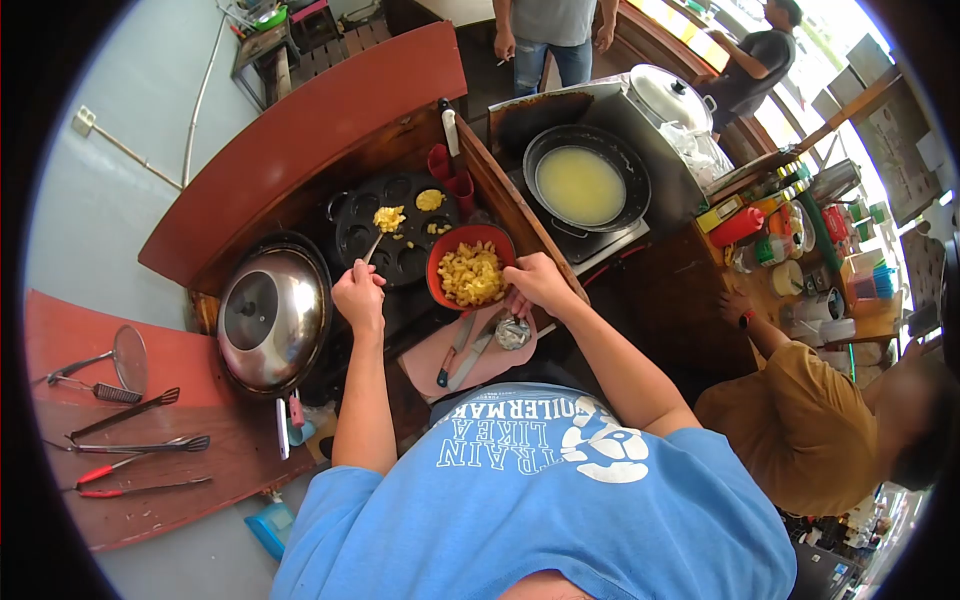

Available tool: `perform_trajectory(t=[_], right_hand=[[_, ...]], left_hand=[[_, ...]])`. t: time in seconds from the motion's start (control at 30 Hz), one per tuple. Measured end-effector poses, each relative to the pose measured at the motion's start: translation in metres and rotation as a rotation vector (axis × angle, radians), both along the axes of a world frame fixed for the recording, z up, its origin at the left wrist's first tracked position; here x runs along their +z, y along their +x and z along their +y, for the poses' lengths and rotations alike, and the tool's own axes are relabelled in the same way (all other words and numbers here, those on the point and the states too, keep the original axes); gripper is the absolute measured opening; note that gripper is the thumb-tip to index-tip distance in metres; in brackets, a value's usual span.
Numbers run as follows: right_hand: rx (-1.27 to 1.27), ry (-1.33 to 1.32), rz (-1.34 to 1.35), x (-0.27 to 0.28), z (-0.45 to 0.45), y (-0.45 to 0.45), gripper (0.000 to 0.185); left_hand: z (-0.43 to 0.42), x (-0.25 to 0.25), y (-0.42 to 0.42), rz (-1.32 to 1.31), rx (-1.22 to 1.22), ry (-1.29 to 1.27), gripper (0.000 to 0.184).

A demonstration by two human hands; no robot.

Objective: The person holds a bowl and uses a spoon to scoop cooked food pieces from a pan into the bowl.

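Note:
My left hand [358,296] is closed round the handle of a spoon [374,247], whose head is by a heap of yellow food [389,219] at a hollow of the black molded pan [352,238]. More yellow food [430,200] lies in another hollow. With my right hand [538,284] I grip the rim of a red bowl [434,282] full of yellow chunks [472,273]. Below the bowl, a pink cutting board [425,362] bears knives [457,349] and a foil-like silvery item [513,332].
A lidded metal pan [270,320] stands at the left, near hanging utensils [140,440]. A black wok [580,180] with yellowish liquid is beyond a wooden partition [520,206]. One person [800,430] is at the right; others [550,35] stand farther back.

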State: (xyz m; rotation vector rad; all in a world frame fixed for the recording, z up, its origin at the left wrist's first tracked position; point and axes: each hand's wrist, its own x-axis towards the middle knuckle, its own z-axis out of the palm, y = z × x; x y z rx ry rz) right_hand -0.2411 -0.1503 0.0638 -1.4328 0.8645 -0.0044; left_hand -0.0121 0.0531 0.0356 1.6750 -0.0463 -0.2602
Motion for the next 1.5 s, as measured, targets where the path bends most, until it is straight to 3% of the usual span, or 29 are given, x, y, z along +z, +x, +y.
perform_trajectory(t=[0.1,0.23,0.3,0.33,0.43,0.57,0.63,0.67,0.7,0.77,0.8,0.93,1.17,1.43,1.5], right_hand=[[0.003,-0.035,0.042,0.016,0.004,0.023,0.027],[0.02,-0.056,0.031,0.015,0.004,0.049,0.031],[0.022,-0.048,0.046,0.017,0.005,0.057,0.031],[0.01,-0.044,0.015,0.02,0.007,0.059,0.033],[-0.007,-0.026,-0.011,0.02,0.01,0.061,0.034],[-0.021,-0.026,-0.017,0.011,0.014,0.05,0.033],[-0.068,-0.019,-0.05,0.007,0.015,0.045,0.033],[-0.078,-0.018,-0.049,0.004,0.016,0.043,0.033],[-0.101,-0.012,-0.057,-0.001,0.017,0.04,0.032],[-0.137,-0.008,-0.062,-0.01,0.018,0.035,0.032],[-0.154,0.009,-0.056,-0.013,0.018,0.032,0.031],[-0.214,0.02,-0.053,-0.012,0.023,0.018,0.028],[-0.246,0.056,-0.108,-0.008,0.021,-0.018,0.023],[-0.189,0.141,-0.175,0.011,0.011,-0.051,0.022],[-0.211,0.134,-0.176,0.01,0.006,-0.06,0.022]], left_hand=[[0.015,0.029,-0.014,-0.04,-0.049,-0.029,0.039],[0.036,0.047,-0.042,-0.29,-0.189,0.092,0.037],[0.041,0.037,-0.052,-0.972,-0.209,0.34,0.028],[0.045,0.042,-0.053,-1.269,-0.332,0.464,0.016],[0.054,0.027,-0.059,-1.379,-0.337,0.529,0.015],[0.049,0.034,-0.056,-1.355,-0.273,0.414,0.015],[0.043,0.044,-0.058,-0.707,-0.23,0.267,0.021],[0.041,0.052,-0.054,-0.566,-0.241,0.278,0.03],[0.043,0.027,-0.034,-0.361,-0.281,0.18,0.032],[0.038,0.036,-0.022,0.122,-0.298,-0.116,0.032],[0.031,0.043,-0.02,0.174,-0.28,-0.15,0.031],[0.018,0.058,-0.009,0.18,-0.298,-0.195,0.029],[0.008,0.053,-0.042,-0.154,-0.6,0.094,0.032],[-0.009,0.049,-0.086,-0.196,-0.551,0.142,0.041],[-0.004,0.049,-0.096,-0.129,-0.403,-0.095,0.044]])
